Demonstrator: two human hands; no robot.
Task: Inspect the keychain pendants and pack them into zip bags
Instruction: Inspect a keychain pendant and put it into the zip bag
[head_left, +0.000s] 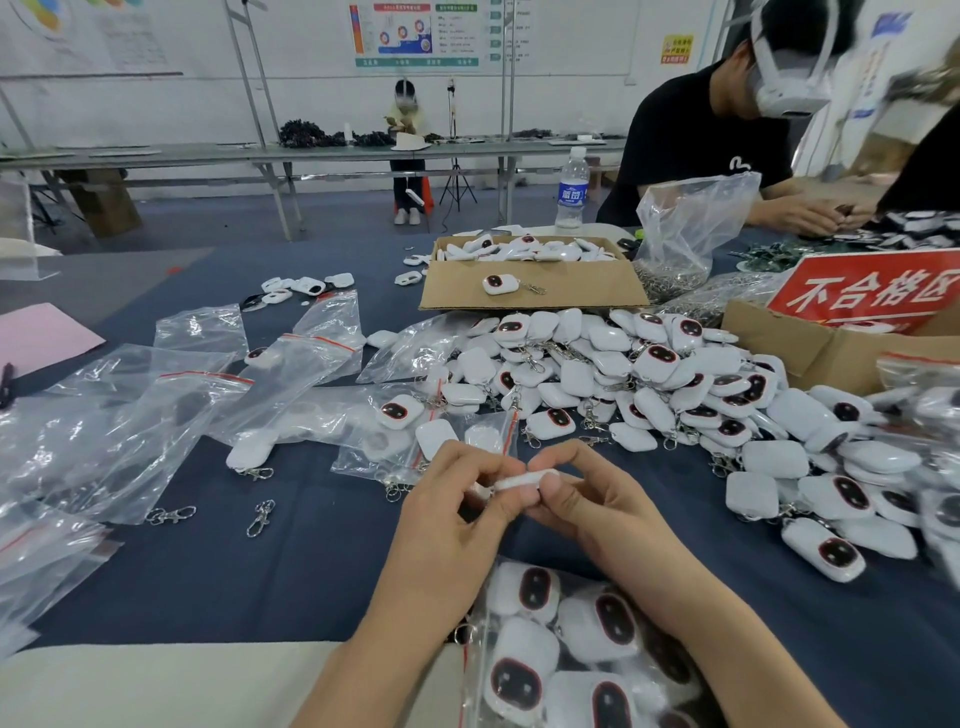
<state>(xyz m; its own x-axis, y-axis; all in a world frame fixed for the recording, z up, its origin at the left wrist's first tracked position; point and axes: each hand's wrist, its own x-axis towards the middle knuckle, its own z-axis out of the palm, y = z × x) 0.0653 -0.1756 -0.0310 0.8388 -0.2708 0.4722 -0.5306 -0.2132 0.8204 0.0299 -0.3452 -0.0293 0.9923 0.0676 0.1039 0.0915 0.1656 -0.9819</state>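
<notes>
Both my hands meet over the dark blue cloth and pinch one white keychain pendant edge-on between them. My left hand holds its left end, and my right hand holds its right end with the thumb underneath. A big heap of white pendants with dark oval faces and metal clasps spreads to the right. Empty clear zip bags with red seal lines lie to the left. Below my wrists lies a filled zip bag of pendants.
A shallow cardboard box with pendants stands behind the heap, and a box with a red sign stands at right. Loose metal clasps lie on the cloth. A water bottle and a person working sit at the far right.
</notes>
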